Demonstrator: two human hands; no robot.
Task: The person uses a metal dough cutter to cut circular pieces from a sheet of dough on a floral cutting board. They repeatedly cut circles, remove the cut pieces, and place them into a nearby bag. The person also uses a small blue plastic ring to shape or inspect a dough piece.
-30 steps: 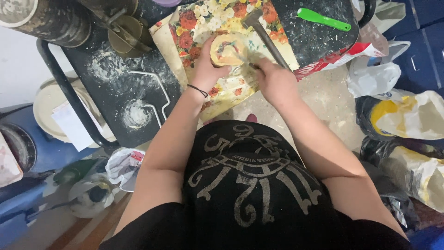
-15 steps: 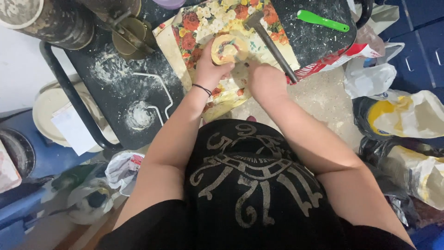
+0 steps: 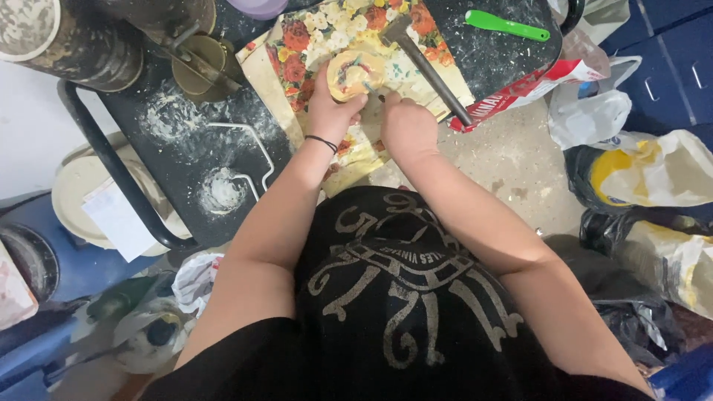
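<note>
My left hand (image 3: 330, 111) grips a round pale yellow and orange disc (image 3: 356, 73) from its near edge, on a floral cloth (image 3: 312, 33). A black band circles that wrist. My right hand (image 3: 407, 128) is closed in a fist just right of the disc. A small thin tool (image 3: 371, 89) pokes out of the fist toward the disc's rim. A dark hammer (image 3: 429, 70) lies slantwise on the cloth, just beyond my right hand.
The cloth lies on a black, flour-dusted table (image 3: 186, 141) with a bent wire (image 3: 249, 152). A green plastic tool (image 3: 507, 25) lies at the far right. Metal cans (image 3: 197, 63) stand at the far left. Plastic bags (image 3: 639, 167) crowd the floor at right; a lidded bucket (image 3: 82, 189) sits at left.
My right hand has drawn in from the right to sit close beside the disc. My left hand has kept its grip on the disc.
</note>
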